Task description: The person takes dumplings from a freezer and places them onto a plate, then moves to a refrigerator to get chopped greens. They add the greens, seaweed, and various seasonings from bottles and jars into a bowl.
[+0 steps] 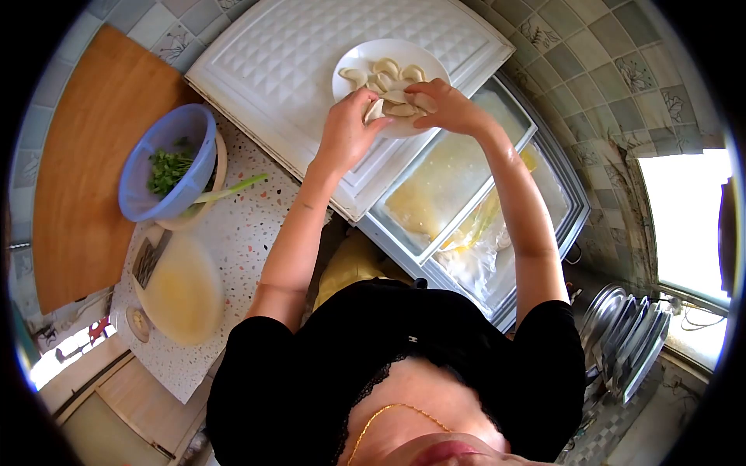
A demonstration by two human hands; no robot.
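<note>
A white plate point(353, 57) with several pale dumplings point(386, 71) stands on a white textured panel. Over the plate's near left part, my left hand point(347, 128) is closed, with a dumpling point(374, 111) pinched between thumb and fingers. Across from it, my right hand point(454, 111) curves over the plate's right side, its thumb and fingers closed around another dumpling point(424, 102). More dumplings lie between the two hands, partly covered by the fingers.
Right of the panel is a chest freezer point(458, 182) with bagged food inside. To the left, a blue basin point(132, 179) of green herbs, a wooden board point(93, 171) and a teardrop-shaped translucent board point(186, 291) sit around the speckled counter point(252, 213). Plates point(633, 342) stand in a rack.
</note>
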